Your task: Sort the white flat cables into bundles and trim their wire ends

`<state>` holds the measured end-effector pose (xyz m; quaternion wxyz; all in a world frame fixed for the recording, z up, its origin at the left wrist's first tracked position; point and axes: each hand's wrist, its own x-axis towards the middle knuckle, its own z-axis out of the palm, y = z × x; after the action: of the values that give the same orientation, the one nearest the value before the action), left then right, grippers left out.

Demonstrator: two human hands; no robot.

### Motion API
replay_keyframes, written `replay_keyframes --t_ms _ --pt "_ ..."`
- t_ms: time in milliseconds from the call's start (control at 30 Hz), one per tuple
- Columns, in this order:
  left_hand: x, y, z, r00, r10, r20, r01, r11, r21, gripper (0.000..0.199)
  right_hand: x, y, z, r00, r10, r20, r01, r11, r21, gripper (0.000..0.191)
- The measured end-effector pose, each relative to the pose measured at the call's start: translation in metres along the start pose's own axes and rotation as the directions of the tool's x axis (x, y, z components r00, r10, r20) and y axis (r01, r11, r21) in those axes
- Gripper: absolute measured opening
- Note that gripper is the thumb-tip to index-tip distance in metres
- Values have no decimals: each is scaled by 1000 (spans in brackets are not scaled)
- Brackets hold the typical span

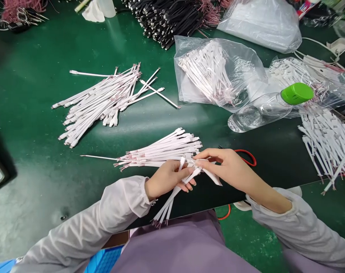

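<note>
Several short white flat cables (172, 201) hang from my left hand (172, 176), their bare wire ends pointing down toward the table's front edge. The fingers of that hand are closed around them near the connector ends. My right hand (218, 163) meets it from the right, thumb and fingers pinched at the connector ends; a wider white strip (213, 176) sticks out below those fingers. Exactly which pieces each fingertip grips is partly hidden. Just behind both hands lies a bundle of white cables (161, 149), with pinkish wire ends to the left.
A larger pile of white cables (104, 98) lies farther back left. Plastic bags of cables (212, 72) and a clear bottle with a green cap (296, 93) stand to the right, near another cable heap (328, 140). Black cables (166, 19) sit at the back.
</note>
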<state>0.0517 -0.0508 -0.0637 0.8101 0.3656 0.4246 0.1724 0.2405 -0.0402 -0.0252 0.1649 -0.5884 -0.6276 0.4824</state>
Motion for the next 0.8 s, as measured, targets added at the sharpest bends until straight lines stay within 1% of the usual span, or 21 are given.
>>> replay_keyframes --t_ms 100,167,233,300,367,400,433,467,533,600,667,733,800 --pt "0 -2 1 1000 21 -11 -21 999 50 45 4 -2 -2 998 16 69 -13 999 -44 17" --pt "0 -3 1 999 28 -19 -27 997 76 45 5 -2 -1 997 -6 77 10 998 -56 16" --pt "0 -2 1 1000 25 -18 -24 997 76 45 5 0 2 998 -54 26 56 994 -95 15" --pt "1 -1 0 1000 15 -2 -15 999 50 44 4 2 4 992 -94 -82 83 987 -137 15" --pt "1 1 -1 1000 8 14 -8 1000 24 43 4 3 3 985 -71 -160 54 993 -109 16" --pt "1 1 -1 1000 3 20 -4 1000 16 42 4 3 2 988 -30 -154 20 998 -67 19" --pt "1 2 -1 1000 0 23 0 1000 13 41 4 3 1 994 18 -109 -21 1000 -20 21" --pt "1 2 -1 1000 -3 23 3 1000 12 41 4 2 0 997 59 -39 -58 998 17 24" --pt "1 2 -1 1000 -8 24 8 1000 16 39 6 0 -3 992 89 93 -93 995 37 26" --pt "1 2 -2 1000 -9 28 9 1000 24 38 9 -1 -3 986 59 156 -59 998 -9 24" --pt "0 1 -3 999 -9 40 7 1000 29 38 11 -1 -2 986 4 164 10 997 -82 21" --pt "0 0 -3 999 -8 52 7 1000 23 38 11 0 1 987 -79 138 101 982 -162 18" --pt "0 0 -4 998 -8 57 8 1000 9 39 10 2 4 982 -178 60 187 954 -233 14"
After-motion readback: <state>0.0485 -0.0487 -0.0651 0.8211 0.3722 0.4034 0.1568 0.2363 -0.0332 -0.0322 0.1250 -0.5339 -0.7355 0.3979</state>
